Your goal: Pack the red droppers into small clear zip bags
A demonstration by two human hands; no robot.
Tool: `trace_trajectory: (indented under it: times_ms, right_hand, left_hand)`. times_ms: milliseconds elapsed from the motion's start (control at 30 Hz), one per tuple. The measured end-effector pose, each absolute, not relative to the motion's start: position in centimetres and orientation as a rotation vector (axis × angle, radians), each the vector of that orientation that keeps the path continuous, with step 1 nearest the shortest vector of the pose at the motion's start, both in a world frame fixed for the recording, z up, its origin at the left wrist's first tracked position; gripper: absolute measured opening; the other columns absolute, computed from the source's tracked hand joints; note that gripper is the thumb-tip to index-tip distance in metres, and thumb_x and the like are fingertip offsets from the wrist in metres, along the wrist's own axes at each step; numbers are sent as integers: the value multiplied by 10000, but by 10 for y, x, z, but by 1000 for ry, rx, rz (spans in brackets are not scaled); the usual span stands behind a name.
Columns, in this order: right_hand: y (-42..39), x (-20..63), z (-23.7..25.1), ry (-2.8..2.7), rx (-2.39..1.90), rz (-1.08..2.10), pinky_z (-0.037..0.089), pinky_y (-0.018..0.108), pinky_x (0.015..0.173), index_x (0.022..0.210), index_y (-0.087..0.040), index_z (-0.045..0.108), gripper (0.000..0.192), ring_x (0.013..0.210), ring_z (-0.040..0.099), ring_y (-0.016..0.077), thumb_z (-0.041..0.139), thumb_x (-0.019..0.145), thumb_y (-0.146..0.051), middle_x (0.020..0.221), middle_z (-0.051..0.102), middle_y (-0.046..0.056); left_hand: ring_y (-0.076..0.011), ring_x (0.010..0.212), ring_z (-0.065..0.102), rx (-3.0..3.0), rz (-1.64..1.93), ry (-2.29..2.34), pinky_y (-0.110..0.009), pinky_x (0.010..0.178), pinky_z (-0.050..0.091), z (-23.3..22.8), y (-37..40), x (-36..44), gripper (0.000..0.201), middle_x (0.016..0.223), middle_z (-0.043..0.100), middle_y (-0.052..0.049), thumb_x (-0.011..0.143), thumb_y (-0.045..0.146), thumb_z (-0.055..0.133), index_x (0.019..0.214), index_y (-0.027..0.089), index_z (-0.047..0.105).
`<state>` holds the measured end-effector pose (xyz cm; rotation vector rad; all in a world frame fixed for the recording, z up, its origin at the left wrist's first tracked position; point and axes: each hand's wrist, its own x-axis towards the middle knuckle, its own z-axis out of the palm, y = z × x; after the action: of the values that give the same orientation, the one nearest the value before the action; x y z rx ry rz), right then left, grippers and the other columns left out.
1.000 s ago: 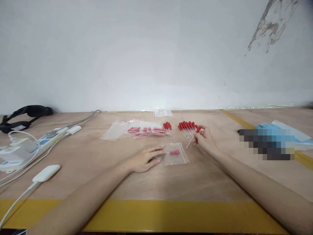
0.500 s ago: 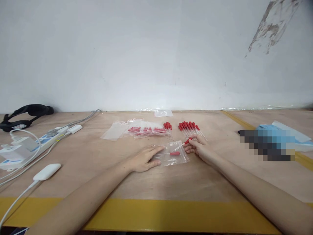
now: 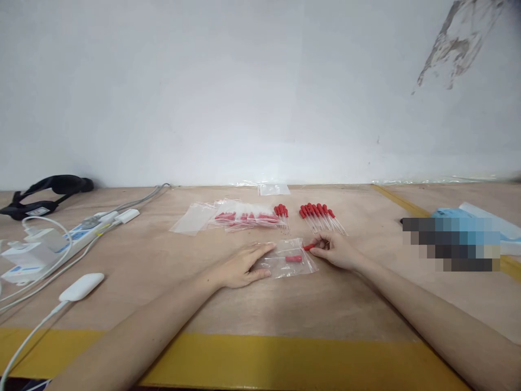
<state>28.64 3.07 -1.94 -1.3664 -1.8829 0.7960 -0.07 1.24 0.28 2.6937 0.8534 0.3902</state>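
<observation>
A clear zip bag lies flat on the table with one red-bulbed dropper inside it. My left hand rests on the bag's left end, fingers and thumb spread. At the bag's right end, my right hand pinches a second dropper by its red bulb. This one's thin clear stem points left, over or into the bag; I cannot tell exactly how deep it is. Loose droppers lie fanned out behind my right hand, and a smaller bunch lies left of them.
Filled bags are piled behind my left hand, with flat clear bags beside them. On the left are a power strip, cables, a white plastic device and a black strap. A blue packet lies right, partly blurred.
My right hand has moved slightly down, bringing the held dropper lower and flatter, its stem now along the bag. My left hand stays on the bag. The view shifts a little.
</observation>
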Motion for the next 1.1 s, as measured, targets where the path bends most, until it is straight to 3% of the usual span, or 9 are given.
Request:
trace_trajectory:
  times_ms: [267,400,600,733,800,933,1033,1100]
  right_hand:
    - [30,299,-5,-2109,-1176,1003,411,251,619,704,-169,610,206,684,534,119,665,614,-346,790,611,10]
    - [30,278,-15,-1903,-1218,852,431,280,650,785,-163,651,251,692,555,143,637,654,-377,771,630,30]
    - [32,264,-22,-2072,-989,840,430,319,813,829,-204,695,217,884,570,178,547,739,-335,953,626,51]
    - [41,281,-12,-1911,-1260,969,461,295,721,840,-189,670,224,783,594,163,560,709,-334,846,655,37]
    - [49,286,-6,-1794,-1412,881,459,269,649,792,-167,646,201,700,586,147,572,687,-322,765,653,33]
    - [75,274,-1,-1783,-1477,620,442,232,645,782,-152,594,165,688,575,123,590,650,-252,759,636,35]
    - [97,249,-1,-1800,-1526,501,429,225,653,840,-151,573,224,705,573,122,602,639,-245,780,630,35]
    - [111,232,0,-1769,-1581,427,422,230,666,881,-148,566,268,744,574,136,601,654,-285,808,629,44]
  left_hand:
    - [-236,1233,339,2693,381,872,-387,1017,292,3,12,0,577,1358,357,-80,865,445,430,1358,216,237]
    - [-234,1232,341,2704,401,850,-388,1018,292,2,13,0,578,1360,356,-78,864,425,442,1360,216,232]
    - [-241,1240,336,2699,411,845,-405,1019,293,2,13,-1,573,1361,358,-78,861,422,450,1355,216,246]
    - [-222,1245,334,2681,485,835,-389,1026,294,2,12,0,513,1359,362,-71,881,382,425,1342,214,278]
    - [-207,1237,348,2662,629,864,-377,1025,297,0,11,0,413,1332,396,-69,904,335,379,1296,205,356]
    - [-190,1028,523,2606,853,990,-329,874,424,-4,12,-1,236,1181,526,-69,881,300,420,1060,187,525]
    - [-152,783,569,2591,787,1012,-270,680,459,-5,12,-1,152,1055,583,-53,830,307,503,910,181,531]
    - [-143,754,563,2581,763,991,-260,660,447,-4,11,0,142,1024,591,-46,815,310,524,872,181,516]
